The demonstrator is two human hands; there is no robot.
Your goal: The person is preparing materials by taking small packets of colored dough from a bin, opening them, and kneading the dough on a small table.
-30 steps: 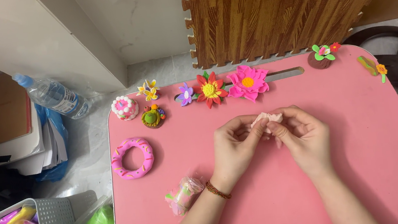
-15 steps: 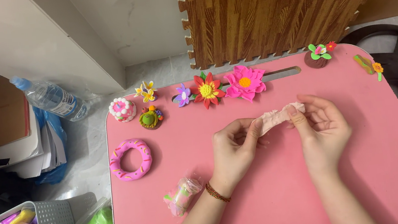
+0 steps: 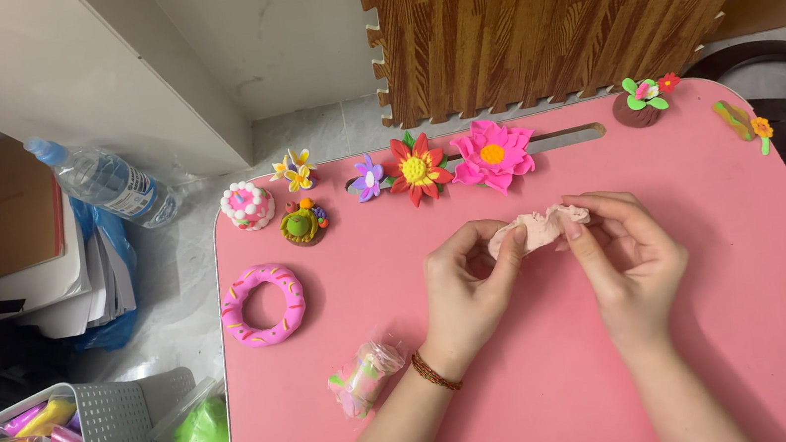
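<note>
We have left hand (image 3: pixel 467 292) and right hand (image 3: pixel 625 257) both pinched shut on the pale pink clay strip (image 3: pixel 539 228), lifted off the pink table (image 3: pixel 743 308) so it stretches freely.

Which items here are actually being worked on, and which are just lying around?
In use:
- pale pink clay piece, pinched between left hand and right hand

Lying about:
- pink clay donut
- pink clay flower
- red clay flower
- water bottle
- wrapped clay packet
- grey basket

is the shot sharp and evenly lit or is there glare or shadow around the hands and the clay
Head view: sharp, soft even light, no glare on the pink table; faint shadows under the left hand and right hand; the pale pink clay reads clearly; the far left edge is dim.
</note>
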